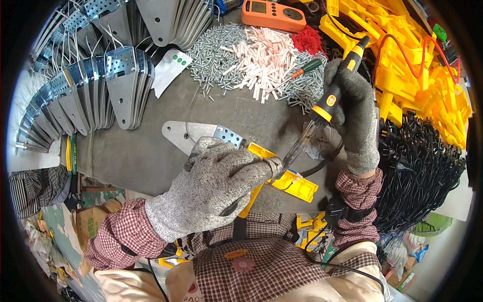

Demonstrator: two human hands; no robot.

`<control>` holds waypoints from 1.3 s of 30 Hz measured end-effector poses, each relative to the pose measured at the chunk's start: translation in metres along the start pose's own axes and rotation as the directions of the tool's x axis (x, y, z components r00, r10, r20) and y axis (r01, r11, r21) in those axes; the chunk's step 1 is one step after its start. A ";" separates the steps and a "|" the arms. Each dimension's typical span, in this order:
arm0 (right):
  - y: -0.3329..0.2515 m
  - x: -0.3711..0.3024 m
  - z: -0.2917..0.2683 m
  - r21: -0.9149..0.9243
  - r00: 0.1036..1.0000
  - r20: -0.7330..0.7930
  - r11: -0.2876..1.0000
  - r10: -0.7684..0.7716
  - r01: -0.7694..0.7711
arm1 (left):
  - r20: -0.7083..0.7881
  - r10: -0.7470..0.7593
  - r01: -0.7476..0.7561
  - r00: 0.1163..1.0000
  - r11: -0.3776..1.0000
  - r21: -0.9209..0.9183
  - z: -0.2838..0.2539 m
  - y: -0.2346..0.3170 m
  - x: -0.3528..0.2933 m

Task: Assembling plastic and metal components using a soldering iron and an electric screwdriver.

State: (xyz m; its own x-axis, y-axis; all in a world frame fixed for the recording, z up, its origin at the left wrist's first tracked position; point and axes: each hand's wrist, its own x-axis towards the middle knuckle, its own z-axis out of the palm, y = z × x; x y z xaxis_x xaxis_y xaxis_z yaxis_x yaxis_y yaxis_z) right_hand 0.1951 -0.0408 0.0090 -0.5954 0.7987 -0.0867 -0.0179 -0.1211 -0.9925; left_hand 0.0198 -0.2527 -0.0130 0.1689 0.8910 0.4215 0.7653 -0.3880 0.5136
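Note:
My gloved left hand is closed on a yellow plastic handle shell, its fingers bent over the shell's middle. A grey tapered metal plate with a perforated bracket extends from the shell's far left end. In my gloved right hand is a corded black-and-yellow pen-shaped tool with a see-through front. It slants down to the left, and its tip meets the shell beside my left fingers. The tip's exact contact is hidden. A black cable and thin wires run at the shell's right part.
Stacked grey plates stand at the left. Piles of screws and pale pink strips lie at the back, with a screwdriver and an orange multimeter. Yellow shells and bundled black cords crowd the right.

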 end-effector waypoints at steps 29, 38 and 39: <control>-0.021 0.009 -0.054 0.004 0.756 -0.513 0.879 -0.407 0.476 | 0.363 0.058 -0.135 0.930 0.972 0.192 0.002 0.003 0.017; -0.005 0.066 -0.043 -0.693 0.655 -0.057 0.502 -0.753 0.517 | 0.535 0.067 -0.220 0.842 0.948 0.228 -0.020 -0.006 0.033; -0.005 0.081 -0.039 -0.701 0.659 -0.026 0.484 -0.752 0.524 | 0.560 0.108 -0.351 0.821 0.869 0.347 -0.024 -0.007 0.032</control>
State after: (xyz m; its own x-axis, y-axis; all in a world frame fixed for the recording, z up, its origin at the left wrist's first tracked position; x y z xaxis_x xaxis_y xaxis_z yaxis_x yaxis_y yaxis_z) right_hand 0.1777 0.0476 0.0039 -0.3581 0.6328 0.6866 0.2422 0.7731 -0.5863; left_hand 0.0048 -0.2270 0.0144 0.5694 0.8219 -0.0168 0.8217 -0.5685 0.0387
